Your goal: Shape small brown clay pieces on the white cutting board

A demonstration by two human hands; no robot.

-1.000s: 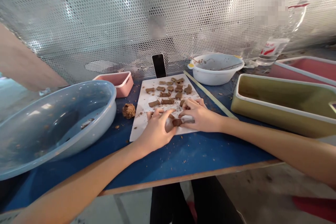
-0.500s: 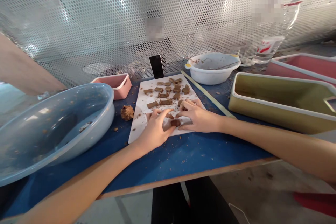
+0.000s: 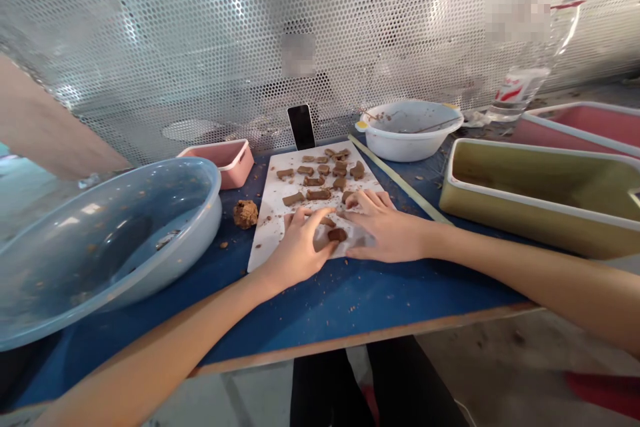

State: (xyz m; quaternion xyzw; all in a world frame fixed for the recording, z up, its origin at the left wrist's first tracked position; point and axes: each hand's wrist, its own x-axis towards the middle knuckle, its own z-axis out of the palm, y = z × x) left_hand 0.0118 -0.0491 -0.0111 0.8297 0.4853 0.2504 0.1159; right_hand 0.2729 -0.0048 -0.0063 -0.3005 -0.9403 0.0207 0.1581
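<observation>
A white board (image 3: 274,203) lies on the blue table with several small brown clay pieces (image 3: 319,181) on its far half. My left hand (image 3: 298,247) rests on the board's near edge, fingers curled, its thumb against a small brown clay lump (image 3: 337,234). My right hand (image 3: 383,227) lies opposite it with fingers curled down on the board, its thumb stretched toward the same lump. A rough clay ball (image 3: 245,212) sits on the table just left of the board.
A big blue basin (image 3: 100,233) fills the left side. A pink box (image 3: 223,157), a black phone (image 3: 302,125) and a white bowl (image 3: 410,130) stand at the back before a perforated metal screen. A yellow-green tray (image 3: 540,193), a pink tray (image 3: 585,127) and a long stick (image 3: 400,180) lie right.
My right hand's thumb has dropped lower and its fingers have spread a little on the board. The left hand and the clay lump have hardly moved; the camera shifted slightly.
</observation>
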